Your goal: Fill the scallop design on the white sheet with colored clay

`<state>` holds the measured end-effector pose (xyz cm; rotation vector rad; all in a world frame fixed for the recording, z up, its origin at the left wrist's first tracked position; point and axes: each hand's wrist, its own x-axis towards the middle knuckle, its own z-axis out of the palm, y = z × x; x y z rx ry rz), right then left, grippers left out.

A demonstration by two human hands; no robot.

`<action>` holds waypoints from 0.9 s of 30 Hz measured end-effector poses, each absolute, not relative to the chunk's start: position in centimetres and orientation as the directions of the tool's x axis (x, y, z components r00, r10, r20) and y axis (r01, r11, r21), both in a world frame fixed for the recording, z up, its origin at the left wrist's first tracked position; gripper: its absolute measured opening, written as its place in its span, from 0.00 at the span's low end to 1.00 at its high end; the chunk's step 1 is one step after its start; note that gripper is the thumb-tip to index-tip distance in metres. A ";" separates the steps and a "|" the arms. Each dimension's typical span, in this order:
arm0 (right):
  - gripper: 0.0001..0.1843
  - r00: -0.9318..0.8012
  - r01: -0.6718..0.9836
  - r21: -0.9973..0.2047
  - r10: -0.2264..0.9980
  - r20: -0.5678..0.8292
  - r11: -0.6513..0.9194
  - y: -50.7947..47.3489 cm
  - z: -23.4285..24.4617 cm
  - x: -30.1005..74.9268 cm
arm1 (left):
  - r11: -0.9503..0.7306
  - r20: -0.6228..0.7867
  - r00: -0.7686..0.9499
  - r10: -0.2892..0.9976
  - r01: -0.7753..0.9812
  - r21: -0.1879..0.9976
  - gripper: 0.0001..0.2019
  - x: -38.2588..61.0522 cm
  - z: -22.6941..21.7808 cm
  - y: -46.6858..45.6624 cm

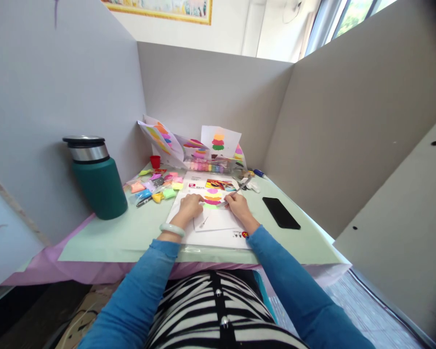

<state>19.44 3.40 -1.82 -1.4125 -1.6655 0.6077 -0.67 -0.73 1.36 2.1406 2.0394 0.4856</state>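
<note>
My right hand (239, 207) is closed around a metal fork (244, 184), its tines low over a small white sheet of paper (218, 223). On that sheet are stacked patches of colour (213, 198) in pink, orange, magenta and green; the fork's tines reach the right side of the lower patches. My left hand (191, 207) rests at the sheet's left edge, fingers partly bent and pressed down near the coloured patches. A small fork-like shape shows on the lower part of the sheet. Beneath it lies a larger white printed board (210, 238).
A green bottle (99, 186) stands at left. Several colourful clay packets (158, 186), a pen (144, 201) and a red cup (155, 161) lie nearby. Coloured sheets (221, 138) lean at the back. A black phone (281, 213) lies at right. Grey partitions (218, 82) surround the table.
</note>
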 end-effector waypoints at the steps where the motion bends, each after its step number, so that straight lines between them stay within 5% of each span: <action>1: 0.13 -0.022 0.555 -0.793 0.957 0.289 0.252 3.3 -1.8 19.3 | -0.066 0.132 0.025 0.991 0.944 0.322 0.21 -0.7 1.4 -0.7; 20: 0.13 0.059 0.693 -0.704 0.961 0.269 0.154 3.4 -1.0 20.1 | -0.071 0.135 0.027 0.990 0.941 0.332 0.20 -0.8 1.1 -0.5; 27: 0.13 0.094 0.590 -0.792 0.960 0.264 0.160 3.4 -1.5 20.2 | -0.062 0.127 0.022 0.992 0.944 0.325 0.20 -0.7 1.2 -0.5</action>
